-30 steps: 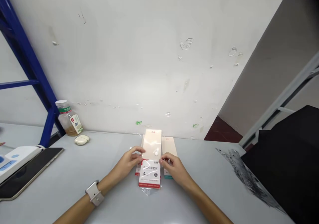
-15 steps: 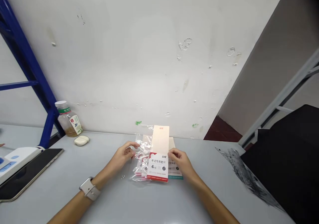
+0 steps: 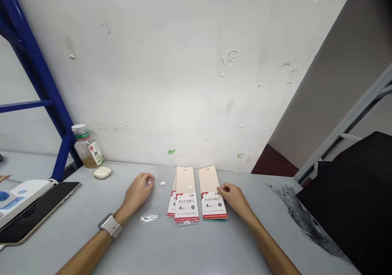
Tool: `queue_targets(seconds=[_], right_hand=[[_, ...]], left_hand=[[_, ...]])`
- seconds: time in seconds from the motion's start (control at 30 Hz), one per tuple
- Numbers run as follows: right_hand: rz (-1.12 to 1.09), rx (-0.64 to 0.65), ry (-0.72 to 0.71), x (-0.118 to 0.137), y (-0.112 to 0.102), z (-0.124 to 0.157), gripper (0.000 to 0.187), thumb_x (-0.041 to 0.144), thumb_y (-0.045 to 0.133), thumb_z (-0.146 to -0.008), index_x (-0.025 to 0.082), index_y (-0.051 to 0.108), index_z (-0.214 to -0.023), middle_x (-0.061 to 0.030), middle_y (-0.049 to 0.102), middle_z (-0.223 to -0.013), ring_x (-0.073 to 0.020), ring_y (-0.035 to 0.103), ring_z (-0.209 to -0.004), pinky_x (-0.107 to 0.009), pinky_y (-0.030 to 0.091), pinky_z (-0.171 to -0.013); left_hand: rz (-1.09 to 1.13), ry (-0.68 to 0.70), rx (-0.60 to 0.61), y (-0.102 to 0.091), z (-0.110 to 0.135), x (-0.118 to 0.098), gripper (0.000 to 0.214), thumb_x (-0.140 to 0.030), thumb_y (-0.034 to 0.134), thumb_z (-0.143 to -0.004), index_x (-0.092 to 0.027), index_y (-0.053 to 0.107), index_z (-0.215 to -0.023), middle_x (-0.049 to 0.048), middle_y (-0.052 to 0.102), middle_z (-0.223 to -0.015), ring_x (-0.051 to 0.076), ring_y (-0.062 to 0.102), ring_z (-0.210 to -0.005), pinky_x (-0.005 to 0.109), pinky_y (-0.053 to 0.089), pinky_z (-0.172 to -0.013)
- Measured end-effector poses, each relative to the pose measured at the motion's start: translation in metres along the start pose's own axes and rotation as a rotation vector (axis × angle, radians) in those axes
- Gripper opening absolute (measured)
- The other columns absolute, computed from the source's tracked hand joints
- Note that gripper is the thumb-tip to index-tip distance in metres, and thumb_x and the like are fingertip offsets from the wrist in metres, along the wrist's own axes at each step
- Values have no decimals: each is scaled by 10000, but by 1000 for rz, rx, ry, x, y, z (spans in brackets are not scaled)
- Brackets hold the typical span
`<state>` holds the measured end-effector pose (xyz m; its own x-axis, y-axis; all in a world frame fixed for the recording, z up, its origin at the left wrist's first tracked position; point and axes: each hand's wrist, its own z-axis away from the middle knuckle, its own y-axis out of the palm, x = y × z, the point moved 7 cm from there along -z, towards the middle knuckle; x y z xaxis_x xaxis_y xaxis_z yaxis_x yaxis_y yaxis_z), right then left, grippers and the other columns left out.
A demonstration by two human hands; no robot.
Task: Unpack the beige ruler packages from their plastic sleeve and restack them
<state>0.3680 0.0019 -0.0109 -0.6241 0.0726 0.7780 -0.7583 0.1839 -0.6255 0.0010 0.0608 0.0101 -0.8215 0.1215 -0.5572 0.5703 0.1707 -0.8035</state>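
**Grip state.** My left grip (image 3: 137, 192) is released: the fingers curl loosely, hold nothing, and rest just above the surface (image 3: 153, 248). My right grip (image 3: 234, 197) is also not clenched. Its fingertips (image 3: 221, 188) lie on the right edge of the right packet (image 3: 211, 193), with no visible pinch.

**Item location.** Three flat paper packets printed as exam ruler sets lie on the surface between my two grips, their long sides running away from me. The right packet is directly under my right fingertips, and a teal edge shows along its near end. The middle packet (image 3: 186, 195) is to the left of the right packet, nearly touching it. The left packet (image 3: 171, 199) sits partly beneath the middle packet, so only a narrow strip of it shows. A strip of clear film (image 3: 185, 223) lies at the near end of the middle packet.

**Nearby items.** A scrap of clear plastic (image 3: 149, 218) lies just ahead of my left wrist. A small white round piece (image 3: 163, 183) lies just beyond my left fingertips, and a similar white dot (image 3: 190, 187) sits on the middle packet. A watch (image 3: 110, 225) is strapped to my left wrist.

**Further left of the left grip.** A tablet (image 3: 45, 203) lies flat on the surface, with a white power strip (image 3: 21, 197) beside it. Farther forward stand a glass jar (image 3: 87, 152) with a green band and a cream oval case (image 3: 102, 172).
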Motion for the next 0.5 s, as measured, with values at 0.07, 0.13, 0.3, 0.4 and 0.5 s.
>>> queue_targets(seconds=[0.07, 0.13, 0.3, 0.4, 0.5], right_hand=[[72, -2, -12, -1, 0, 0, 291, 370, 516, -759, 233, 407, -527, 30, 482, -533, -148, 400, -542, -274, 272, -540], [143, -13, -31, 1, 0, 1, 298, 365, 507, -772, 234, 402, -526, 21, 517, -551, -158, 427, -560, -283, 282, -563], [290, -57, -78, 6, -3, 4, 242, 342, 484, -791, 227, 420, -588, 25, 574, -627, -154, 469, -590, -293, 306, -637], [349, -73, -103, 9, -2, 6, 173, 319, 468, -803, 226, 461, -657, 16, 601, -689, -158, 506, -626, -308, 325, -691], [391, -84, -119, 8, 0, 7, 153, 311, 447, -821, 225, 490, -701, 7, 616, -729, -164, 534, -658, -323, 331, -730]], left_hand=[[-56, 6, 3, 0, 1, 0, 195, -303, 474, -802, -232, 628, -897, 59, 622, -935, 272, 585, -939, 328, 431, -734], [-108, 12, 7, 2, 2, 0, 200, -301, 459, -819, -224, 621, -907, 78, 610, -946, 285, 570, -955, 354, 428, -765], [-220, 98, 8, 8, 5, -6, 283, -378, 458, -867, -210, 614, -1032, 120, 575, -1135, 311, 518, -1025, 431, 409, -866], [-308, 183, 29, 12, 8, -13, 300, -381, 438, -897, -216, 605, -1084, 117, 568, -1197, 308, 508, -1055, 440, 401, -877], [-372, 196, 6, 12, 11, -16, 305, -400, 424, -912, -211, 608, -1065, 113, 594, -1128, 298, 517, -1042, 427, 399, -870]])
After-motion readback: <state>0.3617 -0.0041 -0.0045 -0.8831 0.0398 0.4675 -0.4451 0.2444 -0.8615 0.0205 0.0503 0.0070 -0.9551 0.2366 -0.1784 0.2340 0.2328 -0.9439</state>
